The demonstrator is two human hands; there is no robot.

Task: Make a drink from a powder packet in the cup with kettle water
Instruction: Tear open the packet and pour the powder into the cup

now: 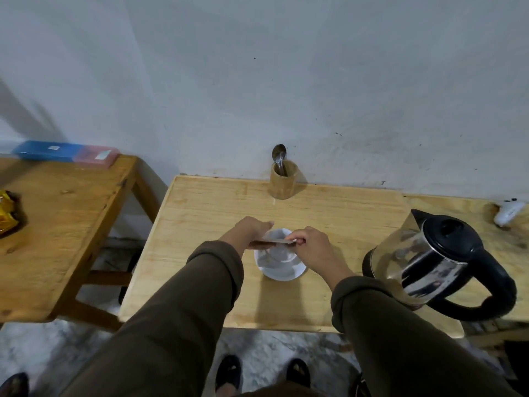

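With my left hand (252, 229) and right hand (310, 243) each pinching an end of the powder packet (272, 242) flat over the cup (276, 255), an uneven tear could fling powder toward the kettle (438, 260) at 3 o'clock.

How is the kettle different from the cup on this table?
The kettle is much bigger than the cup, with a see-through body and black lid and handle; the cup is plain white. The kettle stands untouched on the right, while the cup sits on a saucer under both hands, which hold a packet over it. Both rest on the same wooden table.
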